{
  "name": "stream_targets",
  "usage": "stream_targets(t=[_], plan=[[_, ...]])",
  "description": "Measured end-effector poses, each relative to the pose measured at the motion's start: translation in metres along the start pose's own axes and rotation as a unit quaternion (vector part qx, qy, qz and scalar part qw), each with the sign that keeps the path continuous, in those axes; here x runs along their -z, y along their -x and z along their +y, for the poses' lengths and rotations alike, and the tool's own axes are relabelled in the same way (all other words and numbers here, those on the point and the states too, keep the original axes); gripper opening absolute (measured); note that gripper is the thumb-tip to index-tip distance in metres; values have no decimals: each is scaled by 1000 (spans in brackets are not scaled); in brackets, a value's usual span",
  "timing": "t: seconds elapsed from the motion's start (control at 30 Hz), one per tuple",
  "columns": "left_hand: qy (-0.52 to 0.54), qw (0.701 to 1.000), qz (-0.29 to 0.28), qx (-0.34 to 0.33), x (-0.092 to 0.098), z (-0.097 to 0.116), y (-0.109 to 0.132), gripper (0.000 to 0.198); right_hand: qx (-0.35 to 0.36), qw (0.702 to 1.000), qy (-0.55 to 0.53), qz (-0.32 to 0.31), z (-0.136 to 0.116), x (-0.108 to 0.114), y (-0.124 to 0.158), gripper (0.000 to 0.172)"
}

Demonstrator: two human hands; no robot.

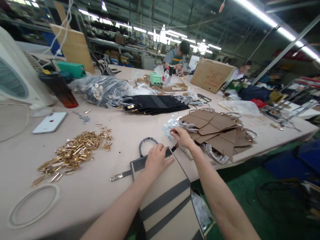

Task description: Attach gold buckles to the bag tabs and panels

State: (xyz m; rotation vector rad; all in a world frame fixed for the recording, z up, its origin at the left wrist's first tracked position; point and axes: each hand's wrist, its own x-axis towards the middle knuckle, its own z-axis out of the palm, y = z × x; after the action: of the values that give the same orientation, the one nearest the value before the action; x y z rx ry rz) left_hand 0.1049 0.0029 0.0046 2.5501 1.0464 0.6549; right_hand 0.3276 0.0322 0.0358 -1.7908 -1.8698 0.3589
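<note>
A beige bag (165, 193) with dark stripes lies at the table's near edge. My left hand (156, 160) presses flat on its top edge, fingers together, beside a dark round handle (146, 143) and a strap with a metal end (120, 175). My right hand (181, 136) reaches further out, fingers pinched on a small clear packet (170, 128) among several such packets. A stack of brown card pieces (215, 130) lies just right of that hand.
A heap of gold metal clasps (75, 151) sits at the left, with a white phone (49, 122) and a red-brown bottle (61, 90) behind. Black folded bags (152, 104) and plastic-wrapped goods (100, 88) lie mid-table. A cardboard box (211, 75) and seated workers are at the far end.
</note>
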Motion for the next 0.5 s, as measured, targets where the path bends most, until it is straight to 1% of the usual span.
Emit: stream_targets(t=[0.03,0.07,0.1,0.13,0.2,0.27,0.33,0.5], plan=[[0,1000,0,2,0,0,0,45,-18,997,-59,36,-5,-1,12,19],[0,1000,1,3,0,0,0,46,-45,988,-137,62,-9,-3,25,19],[1,1000,4,4,0,0,0,46,-74,971,-219,68,-13,-5,37,21],[2,1000,7,5,-1,-1,1,46,-101,949,-293,59,-17,-8,50,22],[5,1000,14,5,-3,-2,1,45,-144,913,-382,18,-22,-16,71,27],[7,1000,19,6,-5,-3,2,43,-173,895,-411,-11,-25,-25,84,30],[7,1000,23,5,-6,-4,2,43,-193,892,-409,-22,-26,-32,89,33],[9,1000,23,3,-7,-5,2,44,-214,884,-414,-7,-23,-40,83,37]])
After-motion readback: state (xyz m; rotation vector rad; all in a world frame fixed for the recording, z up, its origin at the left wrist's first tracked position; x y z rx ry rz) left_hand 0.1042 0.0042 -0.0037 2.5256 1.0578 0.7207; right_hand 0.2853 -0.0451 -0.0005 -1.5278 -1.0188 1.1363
